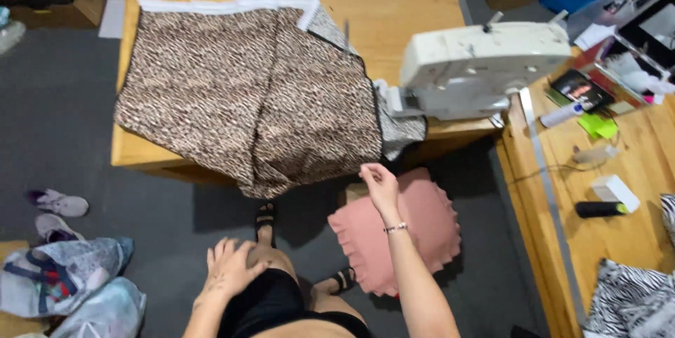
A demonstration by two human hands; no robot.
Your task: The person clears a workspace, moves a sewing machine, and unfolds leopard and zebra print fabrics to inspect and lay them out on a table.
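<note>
The fabric lies spread over the wooden table, with a brown animal print and a white band along the far edge. Its near corner hangs over the table edge, and its right side runs under the white sewing machine.

The right hand is raised just below the hanging edge, near it but not touching. Its fingers are curled loosely together and they clamp on nothing that I can see. The left hand rests flat on the person's knee, fingers spread apart, and holds nothing.

I judge the fabric as light, thin and very soft; it folds and drapes where it leaves the table. It looks a little smooth, so it may slide off if it is pulled from one side only. A good place to take hold is the hanging near edge, pinched between thumb and fingers, or the two near corners together. The part under the machine may be caught there, so a strong pull is not wise.

A pink cushion sits below, beside the person's legs.
</note>
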